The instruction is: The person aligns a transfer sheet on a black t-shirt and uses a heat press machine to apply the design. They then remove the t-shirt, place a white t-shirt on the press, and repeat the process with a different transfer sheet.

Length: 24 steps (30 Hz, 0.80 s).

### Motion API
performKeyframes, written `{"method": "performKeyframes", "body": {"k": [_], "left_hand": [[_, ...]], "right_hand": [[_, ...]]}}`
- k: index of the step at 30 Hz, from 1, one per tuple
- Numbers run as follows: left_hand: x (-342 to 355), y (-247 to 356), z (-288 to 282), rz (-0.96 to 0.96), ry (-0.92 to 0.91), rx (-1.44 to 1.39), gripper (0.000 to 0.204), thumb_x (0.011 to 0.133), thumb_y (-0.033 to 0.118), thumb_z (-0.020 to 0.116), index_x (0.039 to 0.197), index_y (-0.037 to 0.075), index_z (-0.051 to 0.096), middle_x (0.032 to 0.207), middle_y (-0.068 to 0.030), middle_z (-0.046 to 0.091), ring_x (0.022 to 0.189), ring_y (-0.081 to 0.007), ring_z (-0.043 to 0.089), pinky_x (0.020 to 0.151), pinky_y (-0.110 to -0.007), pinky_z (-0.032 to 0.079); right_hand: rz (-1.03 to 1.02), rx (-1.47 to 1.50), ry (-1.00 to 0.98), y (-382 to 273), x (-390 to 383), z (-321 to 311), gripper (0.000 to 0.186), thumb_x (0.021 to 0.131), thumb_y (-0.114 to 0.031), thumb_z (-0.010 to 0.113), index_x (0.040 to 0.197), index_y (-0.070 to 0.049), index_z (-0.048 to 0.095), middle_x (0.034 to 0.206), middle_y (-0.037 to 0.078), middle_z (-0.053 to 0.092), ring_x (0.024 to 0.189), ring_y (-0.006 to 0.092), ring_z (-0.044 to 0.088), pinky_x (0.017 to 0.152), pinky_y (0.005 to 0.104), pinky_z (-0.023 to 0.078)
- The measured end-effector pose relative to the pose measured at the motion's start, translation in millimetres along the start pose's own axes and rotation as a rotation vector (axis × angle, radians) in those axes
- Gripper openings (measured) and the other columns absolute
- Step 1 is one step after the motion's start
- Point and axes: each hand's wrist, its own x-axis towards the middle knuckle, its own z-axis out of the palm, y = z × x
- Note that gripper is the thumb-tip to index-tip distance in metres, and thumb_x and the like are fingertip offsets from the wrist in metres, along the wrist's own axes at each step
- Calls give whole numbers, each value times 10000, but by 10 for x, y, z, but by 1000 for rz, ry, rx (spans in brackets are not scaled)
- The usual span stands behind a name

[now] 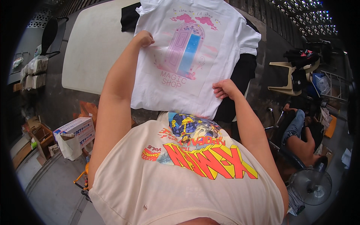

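Observation:
A white T-shirt (150,80) with a printed pink door, pink clouds and lettering lies spread out before me, over black cloth (244,71) that shows along its right side and at the upper left. My left hand (145,38) is closed on the shirt's left side, near the sleeve. Lower on the right, my right hand (224,89) has its fingers curled on the shirt's right edge, pinching the fabric. The shirt's lower hem hangs close to my body.
A white table (93,41) extends to the left. Beige plastic chair (281,77) with dark clothes stands at right; below it sits another person (300,138) near a fan (310,186). A printed cardboard box (77,131) is at lower left, with wrapped stacks (36,69) farther left.

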Motion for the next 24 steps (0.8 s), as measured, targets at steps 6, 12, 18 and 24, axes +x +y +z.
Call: {"method": "performKeyframes", "body": {"k": [6,12,18,24], "left_hand": [[31,-41,7,19,44,65,286,841,258,792,1037,51,781,987,-172,763,900,-321,723,820,-397,557],[-563,306,474,291,714,127,199,889,221,681,958,50,756,949,-177,738,920,-369,705,809,-473,543],[-1642,1077,1847,770,398,-230,158,755,69,737,903,43,689,935,-164,684,916,-367,654,813,-465,507],[-2060,1599,1891,667,672,168,508,819,139,743,1291,64,570,1230,-120,600,1082,-316,605,939,-433,434]], "right_hand": [[-5,-4,-5,-3,-5,-1,225,925,-271,722,938,-47,724,780,50,723,589,169,700,473,288,534],[-87,206,106,-49,-7,218,221,941,-258,697,981,-41,683,848,64,709,695,175,717,572,296,568],[-182,532,294,-547,165,545,202,940,-208,706,1028,-42,631,777,29,624,602,122,597,577,281,504],[-296,504,55,-714,195,512,145,965,-262,694,972,-128,640,771,-29,560,673,111,556,688,297,481]]}}
